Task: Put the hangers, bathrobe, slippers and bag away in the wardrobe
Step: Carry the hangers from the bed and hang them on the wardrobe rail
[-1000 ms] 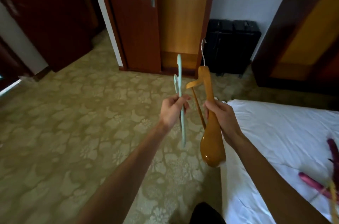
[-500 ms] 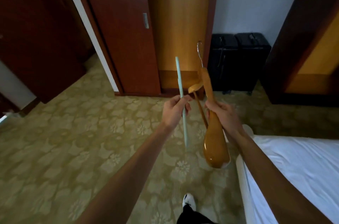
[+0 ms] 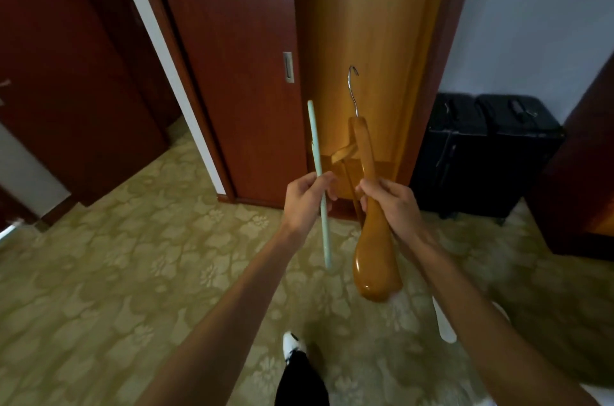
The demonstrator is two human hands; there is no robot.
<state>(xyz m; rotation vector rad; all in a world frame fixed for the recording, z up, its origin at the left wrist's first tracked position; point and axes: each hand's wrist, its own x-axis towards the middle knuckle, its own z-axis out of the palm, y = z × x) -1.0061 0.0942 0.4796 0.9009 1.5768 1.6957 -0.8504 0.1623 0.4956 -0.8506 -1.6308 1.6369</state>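
- A pale green hanger is gripped in the left hand, the fingers being curled round its middle; it is seen edge-on as a thin strip.
- A wooden hanger is gripped in the right hand, the fingers being wrapped round one of its arms just above the broad rounded end, which hangs lowest.
- Both hangers are held nearly upright, with their long axes running up and down and only slightly tilted; the metal hook of the wooden one is pointed upward.
- The wardrobe is found straight ahead of both hands, its sliding door pushed to the left so that the light wooden interior is exposed.
- The opening is lined up more with the right hand, so the wooden hanger is judged the likelier to go in first; a rail is not clearly shown at the top edge of the view.
- To be hung, each hanger would probably have to be raised well above where it is now held.
- Two black suitcases are stood on the carpet to the right of the wardrobe.
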